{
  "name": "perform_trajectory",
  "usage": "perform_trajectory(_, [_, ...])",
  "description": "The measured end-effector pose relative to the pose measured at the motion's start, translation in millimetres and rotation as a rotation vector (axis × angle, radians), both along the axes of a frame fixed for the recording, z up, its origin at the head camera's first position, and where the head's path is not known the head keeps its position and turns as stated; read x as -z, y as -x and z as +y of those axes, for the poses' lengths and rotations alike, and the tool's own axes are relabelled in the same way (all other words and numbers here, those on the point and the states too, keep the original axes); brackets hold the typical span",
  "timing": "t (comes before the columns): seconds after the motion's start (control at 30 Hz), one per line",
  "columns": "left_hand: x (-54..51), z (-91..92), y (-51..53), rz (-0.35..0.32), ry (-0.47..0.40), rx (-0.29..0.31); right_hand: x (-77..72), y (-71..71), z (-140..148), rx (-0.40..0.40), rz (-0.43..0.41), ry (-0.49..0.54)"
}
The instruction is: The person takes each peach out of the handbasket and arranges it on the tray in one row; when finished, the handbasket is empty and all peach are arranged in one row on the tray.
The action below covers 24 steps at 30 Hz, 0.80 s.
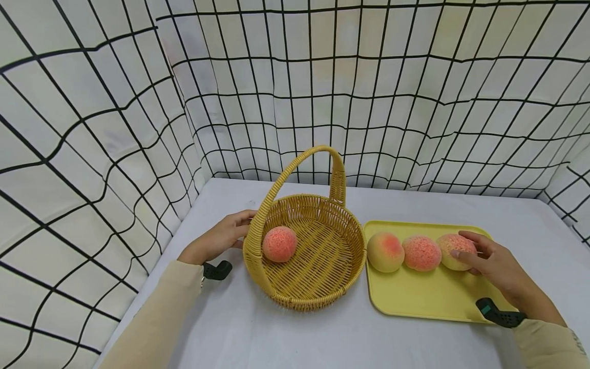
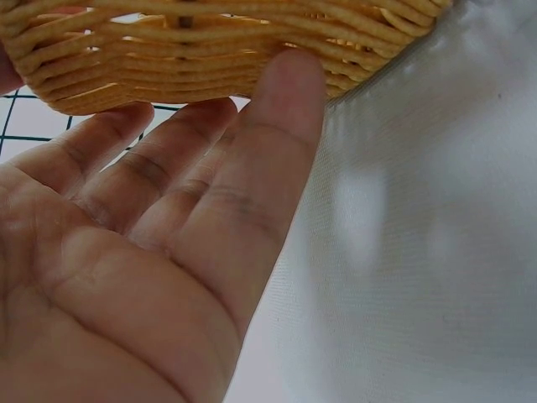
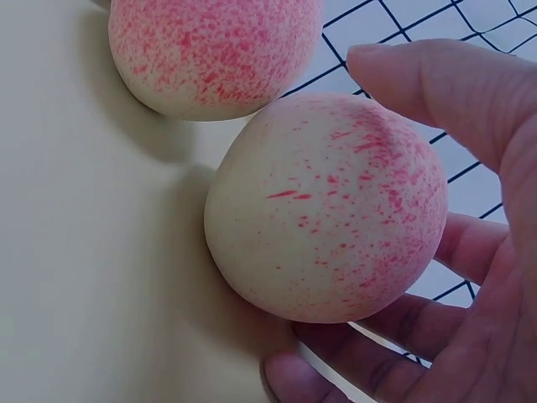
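Observation:
At the left, my left hand [image 1: 226, 237] rests its fingertips against the outer side of a yellow wicker basket [image 1: 306, 302]. The left wrist view shows the extended thumb [image 2: 277, 151] and fingers touching the weave. Inside the basket, at its left, lies a pink speckled peach [image 1: 279, 244]. On the right, my right hand [image 1: 500, 264] has thumb and fingers around a pale, pink-flecked peach [image 3: 327, 210] at the end of a row on a yellow tray [image 1: 415, 300]. Beside it sit a pinker peach [image 1: 421, 253] and a smooth yellow-red peach [image 1: 385, 252].
A white-covered table [image 1: 295, 341] bears the basket and the tray, which stand close together. The basket's tall handle [image 1: 338, 174] arches over it. White cloth with a black grid [image 1: 313, 92] hangs behind and at the sides.

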<state>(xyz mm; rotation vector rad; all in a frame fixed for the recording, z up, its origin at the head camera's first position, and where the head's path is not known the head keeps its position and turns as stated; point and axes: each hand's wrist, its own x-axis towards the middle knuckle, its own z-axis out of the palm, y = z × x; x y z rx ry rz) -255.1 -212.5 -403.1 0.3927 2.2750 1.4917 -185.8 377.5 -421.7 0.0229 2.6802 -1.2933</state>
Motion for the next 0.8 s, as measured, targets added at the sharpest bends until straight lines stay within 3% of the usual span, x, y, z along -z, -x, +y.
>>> perform_trajectory(0.33, [1.3,-0.1,1.0,-0.002,-0.005,-0.001,-7.1,0.0,-3.8,-0.003,0.038,-0.033])
perform_trajectory(0.53, [1.2,-0.6,0.8,-0.013,-0.006,-0.005,-29.3,5.4,-20.5,0.020,0.062,-0.021])
perform_trajectory(0.8, [0.4,0.1,1.1,-0.011,-0.002,-0.002,-63.9,10.2,-66.5,-0.007,0.200,0.074])
